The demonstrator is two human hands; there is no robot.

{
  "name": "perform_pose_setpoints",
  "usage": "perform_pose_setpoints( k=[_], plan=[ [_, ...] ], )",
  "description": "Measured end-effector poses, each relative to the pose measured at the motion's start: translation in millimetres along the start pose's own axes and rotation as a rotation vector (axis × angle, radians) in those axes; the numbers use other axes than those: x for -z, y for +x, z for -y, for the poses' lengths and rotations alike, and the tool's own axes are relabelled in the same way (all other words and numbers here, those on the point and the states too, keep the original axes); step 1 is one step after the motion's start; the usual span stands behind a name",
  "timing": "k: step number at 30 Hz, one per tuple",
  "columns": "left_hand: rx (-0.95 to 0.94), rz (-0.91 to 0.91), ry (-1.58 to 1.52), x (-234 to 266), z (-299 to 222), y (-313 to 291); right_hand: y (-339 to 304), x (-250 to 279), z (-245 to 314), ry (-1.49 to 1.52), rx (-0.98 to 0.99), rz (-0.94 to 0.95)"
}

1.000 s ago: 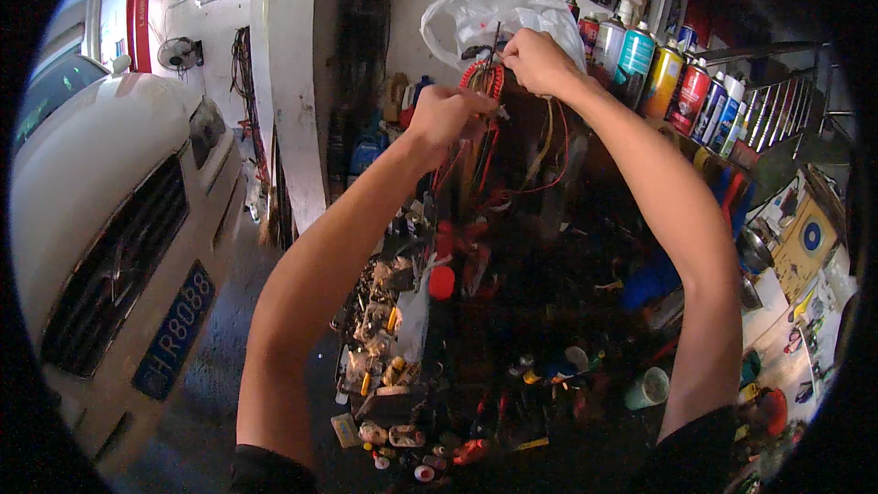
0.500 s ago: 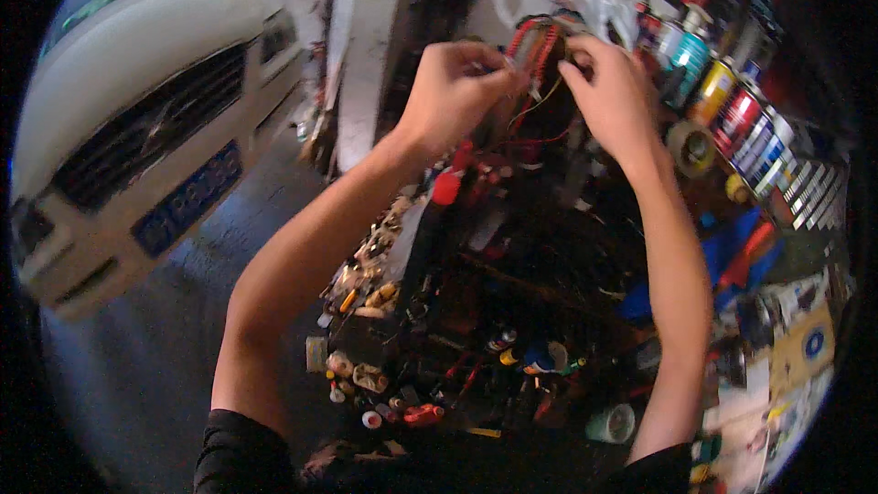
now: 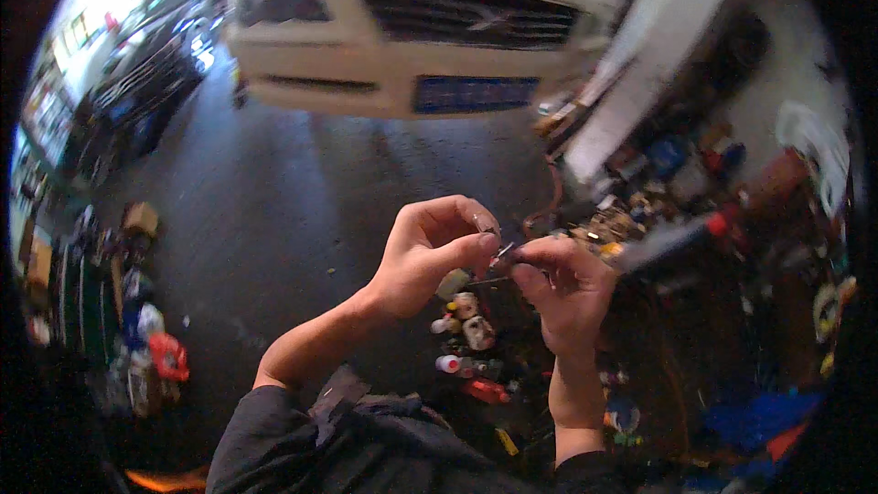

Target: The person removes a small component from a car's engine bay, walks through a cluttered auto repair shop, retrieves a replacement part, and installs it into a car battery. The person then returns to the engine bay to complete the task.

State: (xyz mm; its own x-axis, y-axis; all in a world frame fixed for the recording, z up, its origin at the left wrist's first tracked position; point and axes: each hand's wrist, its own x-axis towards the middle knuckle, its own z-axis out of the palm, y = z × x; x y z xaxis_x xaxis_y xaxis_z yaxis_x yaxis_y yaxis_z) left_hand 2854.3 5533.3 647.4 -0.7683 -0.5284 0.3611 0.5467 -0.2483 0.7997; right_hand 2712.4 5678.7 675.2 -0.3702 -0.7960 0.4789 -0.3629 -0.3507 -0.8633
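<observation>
Close together in the middle of the view are my two hands, fingertips almost touching. Thumb and forefinger of my left hand (image 3: 416,252) are pinched. My right hand (image 3: 572,297) pinches from the other side. Between the fingertips shows a small, shiny metal piece (image 3: 504,254), too small and blurred for its kind to be told. A thin dark line, perhaps a wire, runs just below it. Which hand grips which end I cannot tell. Below the hands lie several small bottles and jars (image 3: 476,331) at the cluttered bench's edge.
A light-coloured car (image 3: 311,55) stands ahead, its grille facing me. A white pillar (image 3: 640,82) rises right of it. On the right is a dark, cluttered workbench (image 3: 668,329) with a blue cloth-like thing (image 3: 764,416). Boxes and a red bag (image 3: 168,355) sit at left.
My view has swung left, off the bench. Both hands have left the coiled red wires near the white plastic bag, and have come lower, closer together, around a small metal piece.
</observation>
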Motion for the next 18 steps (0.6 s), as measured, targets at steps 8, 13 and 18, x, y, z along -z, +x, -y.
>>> perform_pose_setpoints(
  k=[8, 13, 18],
  plan=[
    [0.193, -0.447, -0.42, 289, -118, -168, 82, -359, -85, 0.232, -0.177, 0.31],
    [0.122, -0.63, -0.53, 420, -197, -223, 136, -535, -129, 0.323, -0.338, 0.472],
    [0.161, -0.807, -0.459, 590, -215, -238, 197, -666, -215, 0.326, -0.518, 0.702]
  ],
)
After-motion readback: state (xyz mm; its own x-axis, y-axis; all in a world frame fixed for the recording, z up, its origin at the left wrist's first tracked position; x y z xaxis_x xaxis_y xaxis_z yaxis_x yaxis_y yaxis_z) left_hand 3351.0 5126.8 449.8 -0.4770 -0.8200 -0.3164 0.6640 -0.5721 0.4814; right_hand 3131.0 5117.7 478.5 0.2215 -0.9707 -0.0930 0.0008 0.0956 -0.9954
